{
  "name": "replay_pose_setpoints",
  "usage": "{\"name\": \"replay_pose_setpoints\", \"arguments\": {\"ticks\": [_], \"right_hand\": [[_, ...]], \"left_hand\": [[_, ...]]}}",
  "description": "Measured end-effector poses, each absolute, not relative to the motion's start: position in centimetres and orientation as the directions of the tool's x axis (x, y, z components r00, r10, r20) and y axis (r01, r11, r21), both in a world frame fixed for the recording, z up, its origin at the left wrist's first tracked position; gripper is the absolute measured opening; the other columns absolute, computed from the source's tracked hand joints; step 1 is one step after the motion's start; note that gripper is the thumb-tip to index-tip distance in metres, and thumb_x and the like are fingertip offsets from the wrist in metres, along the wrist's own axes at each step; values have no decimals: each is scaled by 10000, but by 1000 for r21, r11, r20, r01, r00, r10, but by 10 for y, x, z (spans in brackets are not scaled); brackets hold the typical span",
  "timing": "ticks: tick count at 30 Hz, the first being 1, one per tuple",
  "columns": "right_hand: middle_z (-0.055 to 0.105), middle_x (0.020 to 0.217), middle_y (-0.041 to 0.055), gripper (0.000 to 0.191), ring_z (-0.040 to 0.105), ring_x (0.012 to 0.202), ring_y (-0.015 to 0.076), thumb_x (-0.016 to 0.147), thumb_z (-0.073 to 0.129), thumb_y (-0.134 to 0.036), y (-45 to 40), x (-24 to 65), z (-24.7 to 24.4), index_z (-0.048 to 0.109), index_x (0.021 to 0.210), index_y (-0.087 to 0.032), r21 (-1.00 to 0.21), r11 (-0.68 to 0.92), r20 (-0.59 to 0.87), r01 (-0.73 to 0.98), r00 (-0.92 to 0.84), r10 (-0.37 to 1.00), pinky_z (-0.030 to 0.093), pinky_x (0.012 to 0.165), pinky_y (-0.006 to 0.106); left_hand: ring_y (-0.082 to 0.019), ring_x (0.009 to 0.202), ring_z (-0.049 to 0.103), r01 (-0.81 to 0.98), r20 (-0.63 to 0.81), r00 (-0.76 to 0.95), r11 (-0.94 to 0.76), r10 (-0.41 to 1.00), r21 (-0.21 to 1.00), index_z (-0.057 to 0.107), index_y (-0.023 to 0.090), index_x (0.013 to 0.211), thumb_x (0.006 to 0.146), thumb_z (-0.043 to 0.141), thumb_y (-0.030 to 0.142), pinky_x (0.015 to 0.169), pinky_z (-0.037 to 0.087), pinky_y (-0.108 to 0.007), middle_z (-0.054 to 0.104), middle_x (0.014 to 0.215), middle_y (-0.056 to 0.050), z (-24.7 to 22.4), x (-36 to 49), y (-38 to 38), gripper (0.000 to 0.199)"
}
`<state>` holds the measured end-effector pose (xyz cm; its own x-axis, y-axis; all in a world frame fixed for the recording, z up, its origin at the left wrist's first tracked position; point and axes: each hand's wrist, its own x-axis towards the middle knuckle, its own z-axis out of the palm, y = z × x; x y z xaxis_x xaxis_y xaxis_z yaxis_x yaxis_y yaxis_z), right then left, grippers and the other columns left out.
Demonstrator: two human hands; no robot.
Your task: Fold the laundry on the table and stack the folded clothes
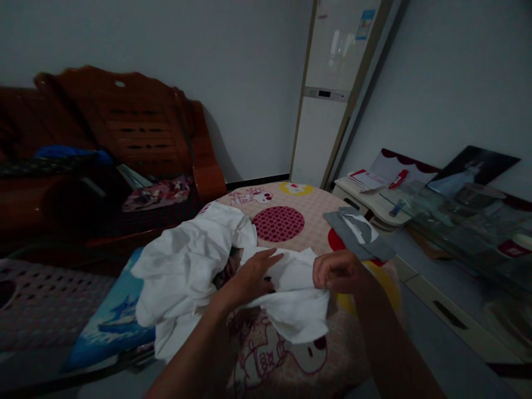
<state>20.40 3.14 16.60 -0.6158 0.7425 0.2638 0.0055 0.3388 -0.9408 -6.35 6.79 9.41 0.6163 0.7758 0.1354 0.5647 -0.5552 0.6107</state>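
A small white garment (pixel 295 313) lies partly spread on the round table in front of me; its exact kind I cannot make out. My left hand (pixel 251 277) rests on its left part, fingers stretched out and thumb apart. At the right edge of the cloth, my right hand (pixel 341 271) has its fingers curled in a pinch on the fabric. To the left, a large crumpled heap of white cloth (pixel 187 260) covers the table's side. A folded grey garment (pixel 359 233) with a white patch lies beyond my right hand.
The table has a pink patterned cloth (pixel 316 208). Left stand a carved wooden bench (pixel 137 127) and a blue printed cushion (pixel 116 321). A tall white air conditioner (pixel 320 127) stands at the back. A low cabinet (pixel 440 310) with a glass top runs along the right.
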Motion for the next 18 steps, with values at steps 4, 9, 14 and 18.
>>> {"name": "replay_pose_setpoints", "arguments": {"ticks": [4,9,14,18], "right_hand": [[660,687,67,289,598,646,186,773,718,-465,25,207,169,692,711,-184,-942,321,326,-102,-521,789,466,616,301],[646,690,46,257,583,648,178,740,743,-440,28,206,161,687,696,-193,-942,304,335,-142,-347,876,451,606,294],[669,688,27,227,593,628,150,733,755,-407,46,204,141,699,755,-189,-971,235,229,37,-130,965,476,588,262],[683,640,30,278,620,569,156,761,731,-447,55,210,122,687,779,-173,-982,176,178,71,28,984,523,560,278]], "left_hand": [[-244,1290,525,292,113,793,-536,598,792,542,262,1381,914,556,300,1081,416,-397,554,1418,-95,110,-53,45,468],[-235,1031,654,320,29,841,-539,541,779,621,215,1248,852,648,368,898,510,-309,699,1163,-68,98,-38,33,425],[-251,934,674,689,49,537,-471,842,551,711,177,984,833,553,190,852,510,-349,731,941,-95,89,-41,81,219],[-235,903,670,662,240,319,-396,917,636,708,189,1022,812,526,212,819,520,-334,737,930,-67,135,-83,129,279]]}}
